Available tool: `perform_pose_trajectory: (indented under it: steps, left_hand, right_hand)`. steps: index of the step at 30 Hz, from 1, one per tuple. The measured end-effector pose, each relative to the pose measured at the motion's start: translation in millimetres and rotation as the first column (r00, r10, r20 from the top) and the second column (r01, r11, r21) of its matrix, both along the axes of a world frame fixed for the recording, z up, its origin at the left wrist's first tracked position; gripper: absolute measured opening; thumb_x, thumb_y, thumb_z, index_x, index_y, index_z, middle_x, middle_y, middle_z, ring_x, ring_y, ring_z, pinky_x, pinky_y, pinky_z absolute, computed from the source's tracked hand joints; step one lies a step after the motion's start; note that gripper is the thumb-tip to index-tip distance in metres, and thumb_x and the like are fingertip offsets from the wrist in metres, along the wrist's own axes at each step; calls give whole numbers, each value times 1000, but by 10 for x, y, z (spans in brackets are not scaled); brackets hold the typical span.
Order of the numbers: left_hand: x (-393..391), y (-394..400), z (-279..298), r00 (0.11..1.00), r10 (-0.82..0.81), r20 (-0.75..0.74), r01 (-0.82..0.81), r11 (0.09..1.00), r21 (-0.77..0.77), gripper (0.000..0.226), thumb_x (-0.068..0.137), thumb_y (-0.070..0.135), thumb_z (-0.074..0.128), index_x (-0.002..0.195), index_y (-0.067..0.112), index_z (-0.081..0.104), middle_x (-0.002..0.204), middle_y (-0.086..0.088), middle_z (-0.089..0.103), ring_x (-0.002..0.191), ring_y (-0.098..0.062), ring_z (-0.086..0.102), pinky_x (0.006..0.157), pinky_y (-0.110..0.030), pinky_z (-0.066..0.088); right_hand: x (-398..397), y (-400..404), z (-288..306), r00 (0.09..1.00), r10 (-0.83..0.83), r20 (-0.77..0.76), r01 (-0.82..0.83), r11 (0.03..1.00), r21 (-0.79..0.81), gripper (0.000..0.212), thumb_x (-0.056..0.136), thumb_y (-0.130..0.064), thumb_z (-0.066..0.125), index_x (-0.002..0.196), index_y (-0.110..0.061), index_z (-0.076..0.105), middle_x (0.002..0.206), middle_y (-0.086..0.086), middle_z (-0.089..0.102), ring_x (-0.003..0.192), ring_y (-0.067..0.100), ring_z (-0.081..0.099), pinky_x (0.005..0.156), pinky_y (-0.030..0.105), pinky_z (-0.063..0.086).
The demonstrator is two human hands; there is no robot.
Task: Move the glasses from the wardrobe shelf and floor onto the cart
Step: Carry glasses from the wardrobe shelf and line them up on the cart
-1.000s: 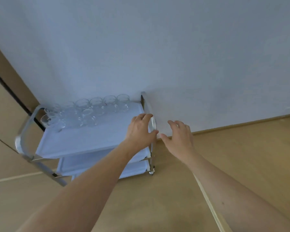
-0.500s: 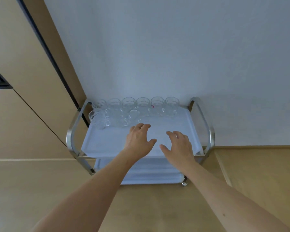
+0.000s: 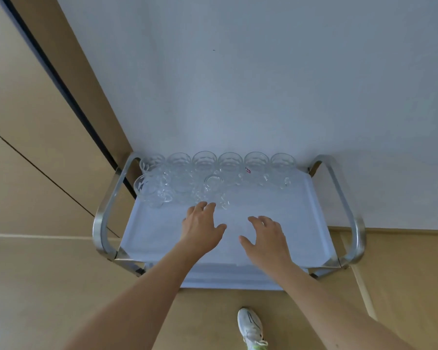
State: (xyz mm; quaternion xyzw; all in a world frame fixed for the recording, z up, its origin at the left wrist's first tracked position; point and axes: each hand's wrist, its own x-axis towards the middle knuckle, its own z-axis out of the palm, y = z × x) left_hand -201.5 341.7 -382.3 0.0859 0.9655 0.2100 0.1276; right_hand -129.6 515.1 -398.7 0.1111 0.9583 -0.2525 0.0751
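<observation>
A metal cart with a pale blue top tray stands against the white wall. Several clear glass mugs stand in a row along the tray's back edge, and a few more clear mugs sit in front of them on the left. My left hand hovers over the tray's middle, fingers relaxed, its fingertips just short of the front mugs. My right hand hovers beside it, fingers spread, holding nothing.
Chrome handles curve up at both ends of the cart, and a lower shelf shows beneath. Beige wardrobe panels stand to the left. The floor is light wood; a white shoe is below the cart.
The view has swung left and centred on the cart. Both hands now hang over the tray's middle instead of the cart's right end.
</observation>
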Motion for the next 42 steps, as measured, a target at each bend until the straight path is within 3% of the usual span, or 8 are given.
perform_pose_trajectory:
  steps: [12,17,21,28,32,38,40,42]
  left_hand:
    - [-1171,406,-471,997,74,7,-72,985,-156,74,95,47,59,157,21,28,168,-6,10,154,-32,2,125,-42,10]
    - [-1383,459,-598,993,111,43,-104,982,-156,65,87,41,74,139,13,48,160,-10,31,151,-33,18,123,-40,18]
    - [-1509,506,-568,995,104,7,-101,978,-180,67,70,40,87,118,17,46,120,-1,59,120,-27,51,106,-32,32]
    - [-1544,464,-478,999,41,-20,-44,977,-210,87,63,54,88,137,24,53,126,-2,61,116,-26,58,106,-33,33]
    - [-1301,415,-392,997,59,-54,-62,997,-56,88,58,54,89,135,23,59,124,1,58,116,-24,54,92,-30,42]
    - [-965,281,-216,994,77,-81,-57,974,221,87,51,46,96,128,23,63,118,8,58,104,-15,59,85,-23,41]
    - [-854,268,-232,994,63,-88,-37,964,264,85,50,41,97,125,22,61,114,12,53,99,-13,56,82,-22,44]
    - [-727,240,-287,993,63,-104,-32,961,273,83,50,40,96,121,20,58,111,13,49,94,-10,52,78,-14,40]
  right_hand:
    - [-1099,380,-577,987,88,136,-70,989,-133,60,97,-48,56,149,-24,41,150,0,43,137,23,35,109,34,36]
    - [-1298,392,-687,985,65,162,-29,976,-216,57,95,-44,62,145,-20,48,144,3,49,134,24,43,109,31,34]
    - [-1420,334,-760,979,-35,202,103,936,-336,56,92,-42,67,141,-20,53,140,4,54,131,21,49,106,30,34]
    - [-1482,308,-822,934,-161,319,301,834,-461,50,91,-51,65,133,-25,58,133,0,60,113,16,58,92,26,43]
    - [-1475,340,-791,872,-202,445,457,660,-597,45,95,-57,56,119,-20,64,113,5,65,100,23,62,92,39,53]
    - [-1459,340,-652,719,-5,695,694,61,-718,67,90,-72,51,116,-13,69,106,18,68,91,39,67,86,50,58]
    - [-1453,365,-640,732,45,680,680,-99,-726,63,91,-67,54,113,-11,74,109,16,73,95,39,71,88,52,58]
    - [-1449,376,-607,798,71,599,603,-119,-789,57,96,-57,54,122,-9,70,117,17,71,98,35,71,79,45,59]
